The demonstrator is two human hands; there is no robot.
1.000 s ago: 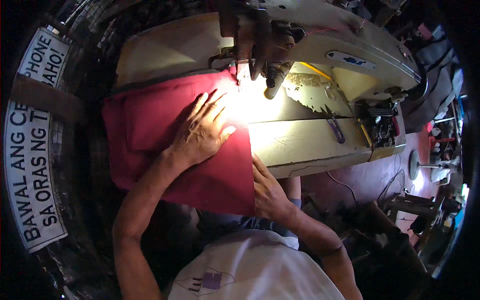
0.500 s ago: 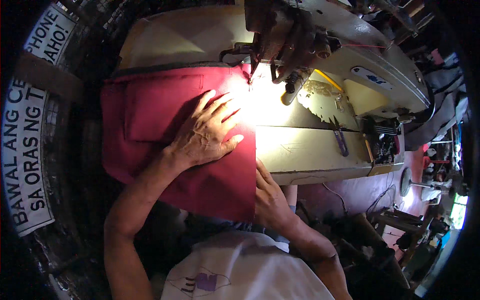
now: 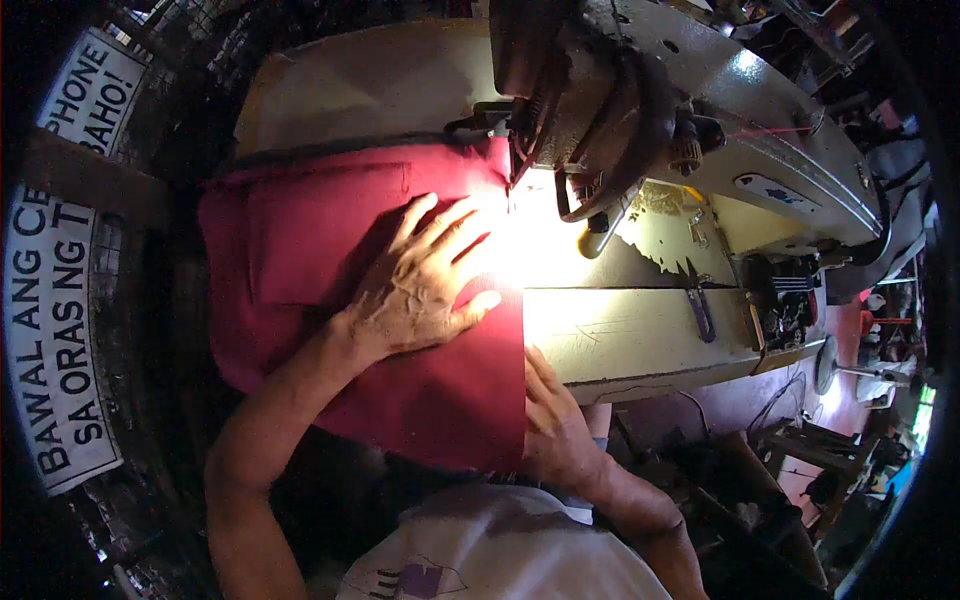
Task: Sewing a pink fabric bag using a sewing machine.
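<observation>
A piece of red fabric (image 3: 430, 420) with a rectangular pocket-like panel (image 3: 320, 225) lies on the table, draping over its near edge. Its far right corner reaches the needle area of a sewing machine (image 3: 800, 150). My left hand (image 3: 415, 285) rests flat on the fabric, fingers spread toward the needle, under a bright light. Lower down, my right hand (image 3: 560, 430) grips the fabric's right edge beside the table's front edge. Some of its fingers are hidden behind the cloth. Glare washes out the cloth nearest the needle.
To the right on the machine table (image 3: 620, 330) lie thread snips (image 3: 698, 305). A dark tray of small items (image 3: 785, 295) sits beyond them. A tube with a yellow end (image 3: 597, 238) hangs under the machine head. Printed signs (image 3: 65, 340) stand at the left.
The whole view has shifted slightly, with table and snips appearing lower and further right. Both hands keep their places on the fabric; little else differs.
</observation>
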